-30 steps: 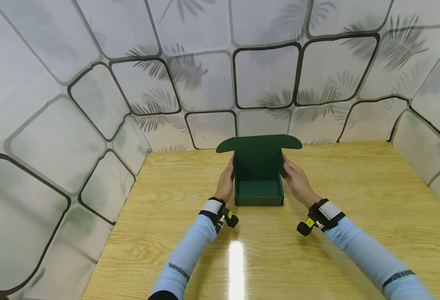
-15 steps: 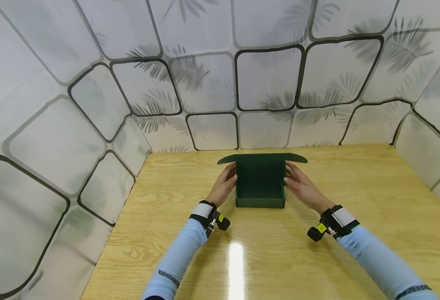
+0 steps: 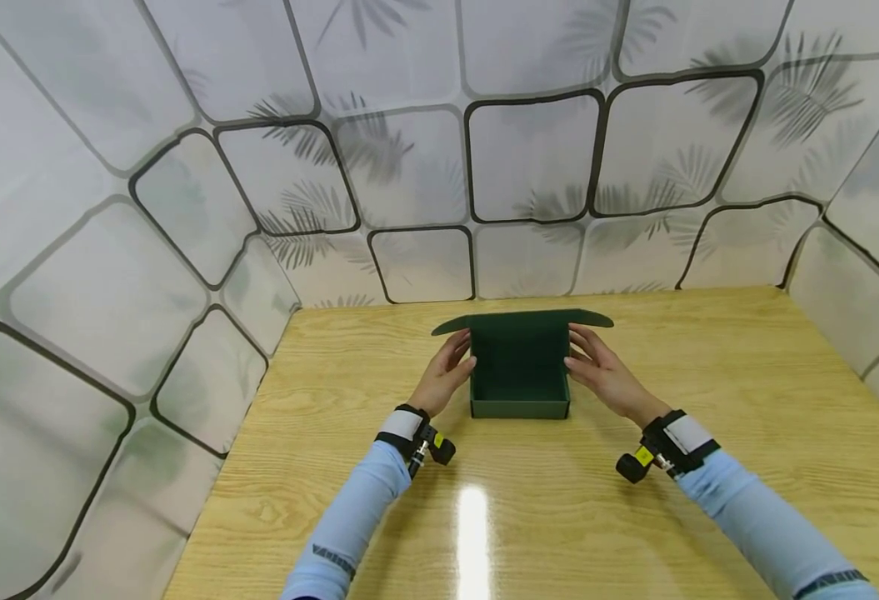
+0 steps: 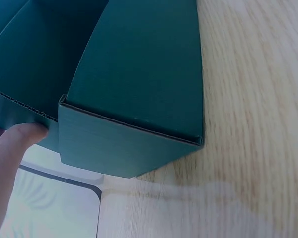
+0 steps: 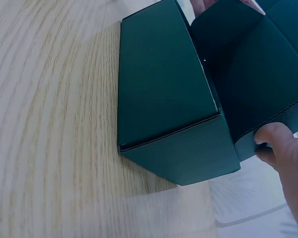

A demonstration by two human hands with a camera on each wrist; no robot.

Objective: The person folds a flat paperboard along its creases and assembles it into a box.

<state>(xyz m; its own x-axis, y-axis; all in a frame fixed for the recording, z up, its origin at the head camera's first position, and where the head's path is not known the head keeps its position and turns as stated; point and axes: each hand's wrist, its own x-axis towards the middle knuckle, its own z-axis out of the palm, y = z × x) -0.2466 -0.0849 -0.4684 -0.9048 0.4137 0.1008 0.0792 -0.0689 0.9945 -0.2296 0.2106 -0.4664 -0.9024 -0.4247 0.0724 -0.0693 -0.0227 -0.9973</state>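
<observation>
A dark green cardboard box (image 3: 520,409) sits on the wooden table, its hinged lid raised and tilted over the interior. The lid's tuck flap (image 3: 521,319) spreads sideways at the top. On the left, my left hand (image 3: 441,379) holds the lid's side flap (image 4: 52,136), thumb against it; its other fingers are mostly hidden in the left wrist view. Opposite, my right hand (image 3: 610,381) pinches the other side flap (image 5: 246,145) between thumb and fingers. The box's front wall (image 5: 164,74) stands upright, and its inside looks dark, with no contents visible.
The wooden table (image 3: 559,517) extends around the box, with a bright light reflection in front. Patterned cloth walls (image 3: 409,183) rise behind the table and along its left and right sides. Each wrist wears a strapped camera.
The lid has come down and tilted towards me, its top flap now lower and seen more edge-on. Both hands have shifted slightly outward. Over the last half second little has moved.
</observation>
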